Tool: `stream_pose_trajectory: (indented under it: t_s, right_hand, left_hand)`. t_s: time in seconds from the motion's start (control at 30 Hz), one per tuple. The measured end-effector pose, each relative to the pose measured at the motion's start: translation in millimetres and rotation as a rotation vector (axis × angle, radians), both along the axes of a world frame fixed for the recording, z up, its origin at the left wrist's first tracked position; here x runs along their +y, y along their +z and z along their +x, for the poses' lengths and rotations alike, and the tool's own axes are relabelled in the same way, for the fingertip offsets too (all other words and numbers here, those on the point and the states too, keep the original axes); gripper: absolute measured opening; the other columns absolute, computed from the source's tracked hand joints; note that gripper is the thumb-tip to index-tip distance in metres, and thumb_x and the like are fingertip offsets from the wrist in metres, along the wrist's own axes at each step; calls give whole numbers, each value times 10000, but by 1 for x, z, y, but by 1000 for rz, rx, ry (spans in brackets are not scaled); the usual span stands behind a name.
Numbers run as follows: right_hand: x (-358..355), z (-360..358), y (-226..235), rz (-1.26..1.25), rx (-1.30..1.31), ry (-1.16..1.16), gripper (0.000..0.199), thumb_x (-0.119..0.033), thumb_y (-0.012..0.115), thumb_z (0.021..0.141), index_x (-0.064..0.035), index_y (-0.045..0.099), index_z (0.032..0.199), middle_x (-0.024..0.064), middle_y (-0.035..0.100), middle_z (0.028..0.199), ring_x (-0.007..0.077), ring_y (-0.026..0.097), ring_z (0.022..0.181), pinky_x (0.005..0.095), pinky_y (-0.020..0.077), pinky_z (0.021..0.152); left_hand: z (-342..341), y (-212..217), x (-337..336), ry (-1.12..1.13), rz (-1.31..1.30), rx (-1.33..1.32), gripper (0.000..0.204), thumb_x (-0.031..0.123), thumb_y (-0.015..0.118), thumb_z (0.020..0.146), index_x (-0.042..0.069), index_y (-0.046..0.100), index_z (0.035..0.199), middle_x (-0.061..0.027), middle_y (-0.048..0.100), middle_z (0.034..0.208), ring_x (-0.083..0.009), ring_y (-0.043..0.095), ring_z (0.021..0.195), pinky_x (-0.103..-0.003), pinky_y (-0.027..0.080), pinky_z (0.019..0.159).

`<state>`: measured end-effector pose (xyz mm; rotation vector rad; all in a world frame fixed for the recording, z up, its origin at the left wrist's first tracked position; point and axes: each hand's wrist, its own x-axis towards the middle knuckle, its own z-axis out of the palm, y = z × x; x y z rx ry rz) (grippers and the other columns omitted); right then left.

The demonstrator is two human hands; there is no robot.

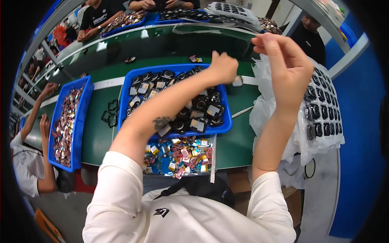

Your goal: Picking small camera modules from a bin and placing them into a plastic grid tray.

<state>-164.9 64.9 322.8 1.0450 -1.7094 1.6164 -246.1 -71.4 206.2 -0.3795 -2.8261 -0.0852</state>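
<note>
My left arm reaches across a blue tray [230, 115] heaped with black plastic camera-like housings [200, 104], some showing grey flat faces. Beyond the tray's far right corner, my left hand [224, 69] is closed and slightly blurred. Right beside it is a small grey-faced part [238, 81]; whether the fingers touch it I cannot tell. My right hand [288, 67] is raised at the right, thumb and forefinger pinched together. Anything between those fingertips is too small to make out. Below the blue tray lies a pile of small circuit pieces [188, 156], pink, white, yellow and blue.
White plastic trays [320, 107] of black housings stand stacked at right, wrapped in thin film [263, 101]. A long blue bin [83, 121] of small parts stands left, near black frames [111, 113]. Co-workers sit across the green belt [162, 44] and at left. A metal post [348, 58] rises at right.
</note>
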Motion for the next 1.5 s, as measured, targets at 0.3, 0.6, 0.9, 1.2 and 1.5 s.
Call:
stream_pose_trajectory:
  t_s: [0.3,0.6,0.9,1.2,1.5]
  right_hand:
    - [-15,0,-2,93,46,12,158,-54,560,882,42,661,956,113,676,840,150,650,777,252,519,738]
    - [-39,17,-15,210,3,30,107,46,535,832,58,632,875,82,650,764,119,634,723,221,502,655]
    - [-42,19,-17,737,50,664,181,-114,683,753,9,653,883,109,671,782,191,660,706,281,510,641]
    - [-44,28,-14,580,-126,486,167,-66,661,719,2,650,871,63,661,777,133,637,687,248,510,599]
    - [-53,16,-20,549,-32,437,172,-146,716,738,-12,666,833,72,665,750,146,628,676,272,477,636]
  left_hand:
    - [99,13,-103,-122,292,224,113,197,685,731,92,697,773,-68,627,908,-249,537,913,-417,404,796]
    - [241,5,-84,-435,154,-104,139,107,699,616,68,676,747,-61,502,1305,-280,446,1113,-418,353,883]
    - [227,45,-98,-292,999,-234,64,42,669,752,1,662,800,-63,648,797,-141,589,755,-280,440,733]
    - [206,87,-92,-174,1123,-130,94,56,687,770,-18,668,826,-33,652,762,-73,563,709,-214,436,666]
    - [199,90,-103,-106,1111,-36,106,56,697,768,-24,670,832,-44,653,775,-74,546,714,-223,425,664]
